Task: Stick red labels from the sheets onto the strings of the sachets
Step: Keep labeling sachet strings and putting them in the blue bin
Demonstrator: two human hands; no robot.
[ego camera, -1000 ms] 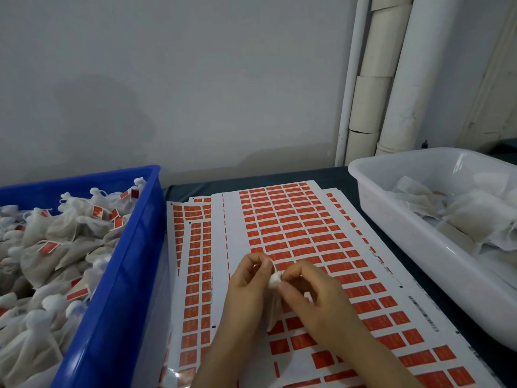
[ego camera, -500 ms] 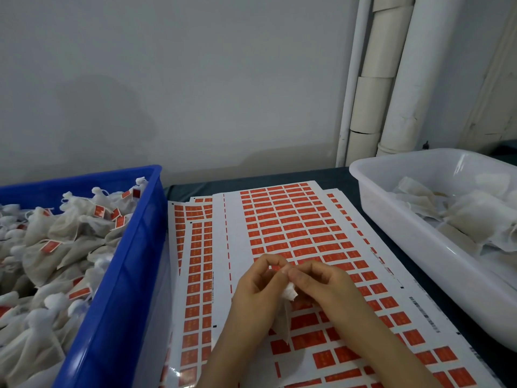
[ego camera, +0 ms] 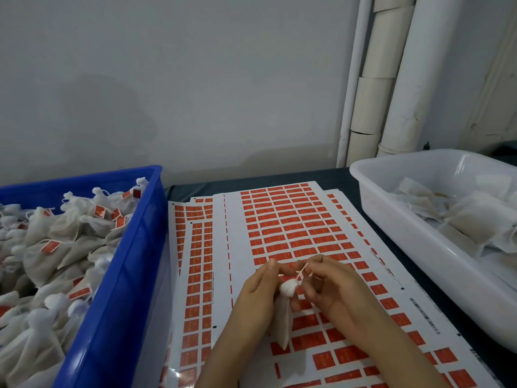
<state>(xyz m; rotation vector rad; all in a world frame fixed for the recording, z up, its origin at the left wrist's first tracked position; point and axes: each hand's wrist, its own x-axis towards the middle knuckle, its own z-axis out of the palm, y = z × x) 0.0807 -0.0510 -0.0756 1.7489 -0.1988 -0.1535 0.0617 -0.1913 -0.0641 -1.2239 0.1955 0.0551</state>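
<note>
Sticking or peeling at this point? (observer)

Sticking, I judge. Both hands are up over the white sheets of red rectangular labels (ego camera: 293,228). My left hand (ego camera: 258,292) has thumb and forefinger closed tight, pinching the thin white string (ego camera: 300,276). My right hand (ego camera: 335,289) has its fingertips curled in on the small red paper label (ego camera: 304,268), which is on the string and seen edge-on. The little white cloth sachet (ego camera: 283,317) hangs between the two hands, gathered neck up, body drooping to just above the sheets. (me)

Label closed over the string? (observer)

Cannot tell. It reads as a thin red sliver, so I can't see whether the two halves have met. Next move, as I judge it: keep the string taut with the left and squeeze the label flat with the right so the glue faces meet squarely with the string inside. It needs a firm pinch and no twisting, or the edges will sit crooked. (me)

And after that? (observer)

It most likely goes into the blue plastic crate (ego camera: 134,247) on my left, where the sachets carry red tags. The white plastic tub (ego camera: 414,247) on my right holds ones with no tags showing. (me)
</note>
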